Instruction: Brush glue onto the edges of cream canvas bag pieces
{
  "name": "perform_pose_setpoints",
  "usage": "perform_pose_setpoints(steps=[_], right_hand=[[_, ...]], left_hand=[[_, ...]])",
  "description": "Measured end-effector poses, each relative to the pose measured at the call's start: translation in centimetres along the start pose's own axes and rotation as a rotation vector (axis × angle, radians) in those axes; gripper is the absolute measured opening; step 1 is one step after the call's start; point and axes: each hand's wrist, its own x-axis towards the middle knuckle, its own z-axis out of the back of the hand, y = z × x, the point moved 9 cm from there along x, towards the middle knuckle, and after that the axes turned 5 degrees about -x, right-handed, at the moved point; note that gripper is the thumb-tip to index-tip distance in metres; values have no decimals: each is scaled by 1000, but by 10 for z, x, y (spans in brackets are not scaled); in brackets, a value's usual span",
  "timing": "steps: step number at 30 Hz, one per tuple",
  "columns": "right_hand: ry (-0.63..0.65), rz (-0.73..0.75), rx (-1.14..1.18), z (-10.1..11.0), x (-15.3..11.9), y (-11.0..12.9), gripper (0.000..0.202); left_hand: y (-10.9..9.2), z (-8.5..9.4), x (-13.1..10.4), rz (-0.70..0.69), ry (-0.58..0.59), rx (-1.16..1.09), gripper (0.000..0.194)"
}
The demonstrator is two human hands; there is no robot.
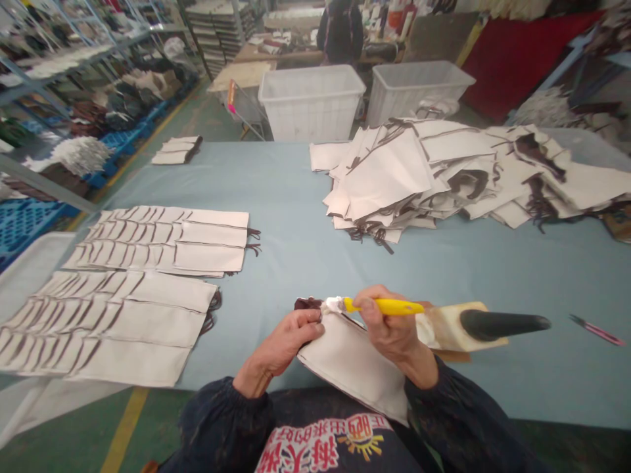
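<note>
A cream fabric piece (352, 361) with dark edging lies at the table's front edge, close to my body. My left hand (290, 338) pinches its upper left corner, beside a dark brown bit of material (306, 303). In my right hand (392, 328) is a yellow-handled brush (397, 307), its white-coated tip against the piece's top edge near my left fingertips. Right of that hand, a black tapered object (503, 325) rests on a cream and tan pad (466, 328), partly hidden by my wrist.
On the blue-green table (280, 249), overlapping rows of cream pieces (148, 328) lie left, a loose heap (394, 171) sits at the back right, and pink-handled snips (599, 332) lie far right. White bins (311, 98) stand beyond; a person (340, 29) is behind them.
</note>
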Motion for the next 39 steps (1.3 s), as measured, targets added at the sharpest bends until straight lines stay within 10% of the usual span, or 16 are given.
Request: perform_pose_setpoints(steps=[19, 29, 39], right_hand=[[70, -255, -116, -48, -43, -55, 29], [11, -349, -178, -44, -35, -113, 50], [-39, -357, -143, -41, -24, -95, 47]], left_hand=[[-4, 9, 17, -31, -25, -25, 44], [-2, 52, 17, -160, -61, 365, 54], [16, 20, 6, -236, 30, 576, 31]])
